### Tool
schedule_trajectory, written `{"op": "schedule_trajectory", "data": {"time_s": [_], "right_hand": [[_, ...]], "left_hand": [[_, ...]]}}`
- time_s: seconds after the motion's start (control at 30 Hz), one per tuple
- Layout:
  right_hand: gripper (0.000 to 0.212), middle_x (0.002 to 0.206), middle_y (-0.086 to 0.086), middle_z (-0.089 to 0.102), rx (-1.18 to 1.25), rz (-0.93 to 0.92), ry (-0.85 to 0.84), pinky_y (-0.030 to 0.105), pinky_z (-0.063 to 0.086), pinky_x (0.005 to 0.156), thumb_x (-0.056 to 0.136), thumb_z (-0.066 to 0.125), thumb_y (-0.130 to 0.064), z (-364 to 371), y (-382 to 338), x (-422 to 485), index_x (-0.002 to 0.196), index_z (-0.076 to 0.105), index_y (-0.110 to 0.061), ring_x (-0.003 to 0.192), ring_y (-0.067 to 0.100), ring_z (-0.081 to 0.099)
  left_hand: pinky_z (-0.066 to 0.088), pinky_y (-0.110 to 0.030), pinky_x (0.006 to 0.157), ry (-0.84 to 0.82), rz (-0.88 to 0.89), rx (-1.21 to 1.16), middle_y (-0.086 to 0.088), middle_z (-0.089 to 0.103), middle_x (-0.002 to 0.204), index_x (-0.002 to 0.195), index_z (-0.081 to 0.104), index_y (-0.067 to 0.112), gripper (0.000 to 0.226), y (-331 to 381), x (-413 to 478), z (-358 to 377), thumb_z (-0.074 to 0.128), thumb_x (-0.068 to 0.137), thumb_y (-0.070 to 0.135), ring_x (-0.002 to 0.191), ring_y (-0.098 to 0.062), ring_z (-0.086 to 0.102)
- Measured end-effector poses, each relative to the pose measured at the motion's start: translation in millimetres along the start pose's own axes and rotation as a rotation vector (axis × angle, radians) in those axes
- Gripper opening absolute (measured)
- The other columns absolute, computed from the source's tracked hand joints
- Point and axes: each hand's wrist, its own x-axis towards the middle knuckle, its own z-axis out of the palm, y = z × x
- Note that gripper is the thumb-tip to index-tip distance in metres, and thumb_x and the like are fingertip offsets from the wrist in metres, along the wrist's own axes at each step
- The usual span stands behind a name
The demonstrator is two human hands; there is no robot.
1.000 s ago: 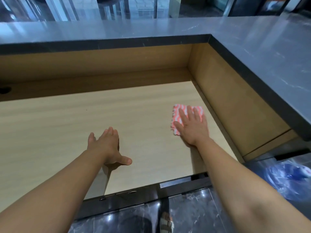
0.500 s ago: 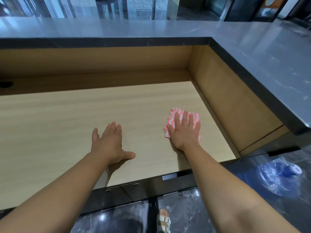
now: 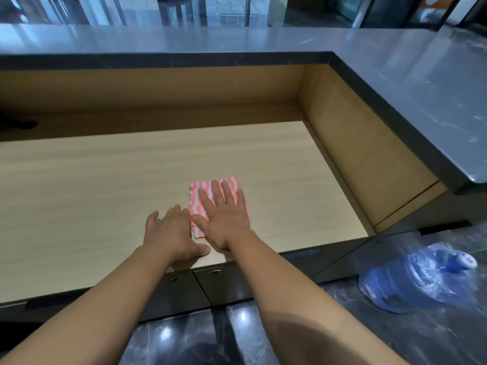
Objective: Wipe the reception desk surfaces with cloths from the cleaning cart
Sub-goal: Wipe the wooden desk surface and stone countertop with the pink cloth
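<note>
Pink-and-white wavy-striped cloth point(image 3: 196, 192) lies flat on the pale wood-grain tabletop point(image 3: 92, 193), pinned under the right hand point(image 3: 224, 219). That hand is spread wide, palm down, with straight fingers point(image 3: 228, 193) pressing on the cloth. The fabric shows beyond the fingertips, beside the thumb and past the little finger.

Just left of it, the left hand point(image 3: 171, 233) also lies flat and open on the bare wood, holding nothing. Its fingers are close together and its thumb points toward the right wrist. Its fingertips come right up to the cloth's left edge; whether they touch it cannot be told. Both hands sit close to the near edge of the tabletop.

Beyond the hands and off to the right of them, a raised grey stone counter point(image 3: 408, 88) wraps round the corner above tan side panels. Below and to the right of the right forearm, a blue water jug point(image 3: 411, 280) wrapped in clear plastic lies on the glossy dark floor point(image 3: 434, 338).
</note>
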Motion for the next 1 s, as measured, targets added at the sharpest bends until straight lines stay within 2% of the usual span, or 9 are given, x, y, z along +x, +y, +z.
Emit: {"op": "schedule_trajectory", "data": {"time_s": [0.13,0.4,0.47,0.53,0.6,0.7,0.83,0.93,1.0], "right_hand": [[0.065,0.159,-0.002,-0.024,-0.027,0.014,0.02,0.05,-0.016,0.116,0.098,0.008,-0.062,-5,37,-7,0.151,-0.017,-0.035,0.145,0.02,-0.027],[0.066,0.161,0.003,-0.017,-0.039,0.325,0.063,0.048,-0.012,0.118,0.098,0.006,-0.061,-16,171,-49,0.154,-0.012,-0.031,0.148,0.025,-0.019],[0.067,0.162,0.004,-0.015,-0.027,0.389,0.059,0.047,-0.006,0.12,0.098,0.007,-0.061,-17,194,-61,0.154,-0.01,-0.03,0.148,0.025,-0.017],[0.067,0.162,0.004,-0.015,0.006,0.429,0.041,0.046,0.001,0.119,0.098,0.009,-0.061,-18,205,-68,0.155,-0.009,-0.029,0.148,0.024,-0.017],[0.066,0.162,0.004,-0.017,0.048,0.466,0.028,0.047,0.0,0.119,0.1,0.011,-0.058,-17,203,-68,0.155,-0.009,-0.028,0.148,0.025,-0.019],[0.065,0.161,0.007,-0.019,0.083,0.549,0.043,0.052,-0.01,0.118,0.1,0.009,-0.056,-13,177,-63,0.155,-0.011,-0.028,0.147,0.028,-0.021],[0.065,0.16,0.011,-0.022,0.036,0.514,0.084,0.054,-0.015,0.115,0.099,0.003,-0.055,-3,114,-60,0.153,-0.019,-0.025,0.146,0.032,-0.023],[0.066,0.159,0.011,-0.023,0.044,0.413,0.095,0.056,-0.015,0.114,0.098,0.003,-0.056,2,63,-56,0.152,-0.019,-0.024,0.145,0.033,-0.023],[0.067,0.158,0.01,-0.025,0.054,0.313,0.078,0.057,-0.017,0.113,0.098,0.004,-0.057,5,33,-53,0.152,-0.019,-0.024,0.145,0.033,-0.025]], "left_hand": [[0.012,-0.043,0.115,-0.052,-0.044,0.028,0.001,0.045,0.127,0.115,0.048,0.02,0.07,7,3,-2,0.067,0.068,0.069,0.126,-0.015,0.044],[0.013,-0.046,0.115,-0.07,-0.054,-0.007,0.003,0.041,0.118,0.107,0.041,0.02,0.062,7,0,-3,0.067,0.071,0.065,0.125,-0.018,0.043],[0.017,-0.046,0.114,-0.066,-0.044,-0.033,0.002,0.04,0.12,0.109,0.04,0.02,0.063,5,-2,-1,0.067,0.072,0.064,0.125,-0.018,0.041],[0.028,-0.044,0.108,-0.064,-0.032,-0.056,0.001,0.039,0.121,0.116,0.041,0.016,0.069,4,-2,0,0.069,0.073,0.063,0.122,-0.02,0.041],[0.039,-0.04,0.094,-0.057,-0.023,-0.09,0.0,0.037,0.114,0.117,0.04,0.014,0.072,4,-1,-1,0.07,0.072,0.061,0.109,-0.02,0.041],[0.04,-0.037,0.084,-0.05,-0.009,-0.107,0.003,0.033,0.105,0.11,0.039,0.015,0.068,3,-1,-1,0.072,0.071,0.06,0.1,-0.017,0.037],[0.04,-0.039,0.088,-0.052,-0.001,-0.119,0.001,0.036,0.117,0.112,0.038,0.016,0.07,-1,-1,3,0.072,0.07,0.062,0.121,-0.021,0.037],[0.037,-0.044,0.098,-0.062,-0.011,-0.113,-0.004,0.033,0.137,0.127,0.036,0.013,0.081,-3,0,6,0.07,0.072,0.063,0.134,-0.022,0.031],[0.033,-0.047,0.103,-0.051,-0.02,-0.089,-0.003,0.033,0.139,0.127,0.037,0.015,0.08,-3,-1,7,0.068,0.072,0.065,0.135,-0.021,0.03]]}}
